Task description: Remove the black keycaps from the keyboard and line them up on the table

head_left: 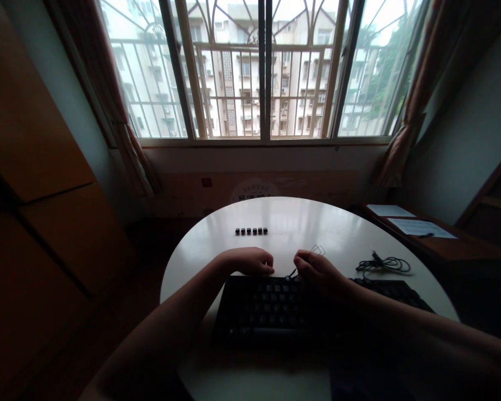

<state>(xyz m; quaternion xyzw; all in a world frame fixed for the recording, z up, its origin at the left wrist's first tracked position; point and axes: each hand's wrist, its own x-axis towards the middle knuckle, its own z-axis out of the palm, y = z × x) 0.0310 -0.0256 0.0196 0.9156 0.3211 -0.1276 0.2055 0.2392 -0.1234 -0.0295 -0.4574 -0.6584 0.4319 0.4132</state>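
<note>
Evidently the step in hand is fine work at the back of the keyboard point(267, 312), which lies along the near part of the white surface point(304, 218) and stretches toward its right edge. The right hand point(317, 269) is closed, gripping what looks like a thin wire tool point(318, 249); its bent loop sticks out above the knuckles. Under those fingertips, at the keyboard's rear edge, is a small dark shape point(291, 275); whether it is a key or the tool's other end, I cannot tell. The left hand point(250, 260) rests by the same rear edge, loosely curled, with a slight gap between thumb and finger; I cannot tell whether it holds anything. The two hands are apart, facing each other.

Toward the far edge of the surface, left of its middle, six small dark blocks point(254, 230) stand in a neat row; they look like keycaps. A coiled cable point(383, 262) lies near the right edge, beyond the keyboard.

The work seems partway along. The next move, I judge, calls for a steady, light right grip and a straight pull, with the left hand bracing the keyboard.
</note>
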